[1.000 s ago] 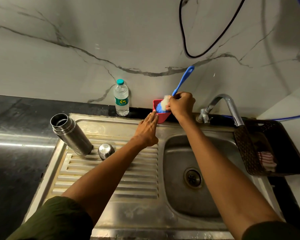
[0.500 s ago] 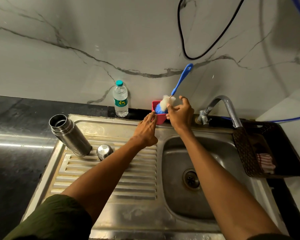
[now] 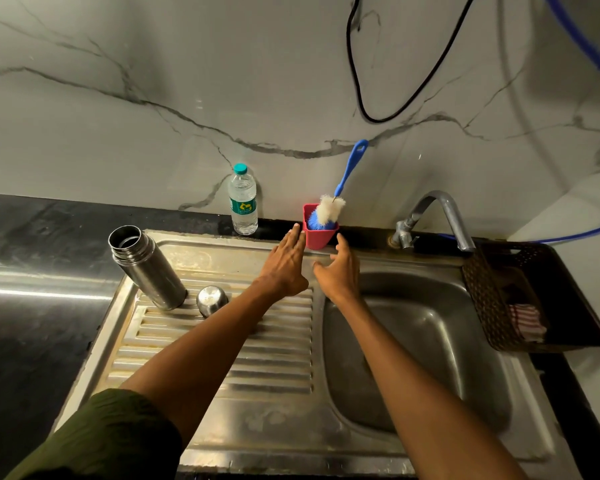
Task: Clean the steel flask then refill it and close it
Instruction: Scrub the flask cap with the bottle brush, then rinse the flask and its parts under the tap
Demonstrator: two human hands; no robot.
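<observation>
Flask point(image 3: 148, 268) uncapped, well left of both hands' fingers point(image 3: 296, 237); fingers spread, empty.

The flask point(image 3: 148, 268) and cap point(image 3: 212, 300) were brushed steel; the sink point(image 3: 278, 420) dull, scuffed metal with a ribbed drainer; the bottle point(image 3: 243, 200) clear plastic; the cup point(image 3: 317, 237) matt red plastic; the table point(image 3: 32, 306) glossy dark stone
</observation>
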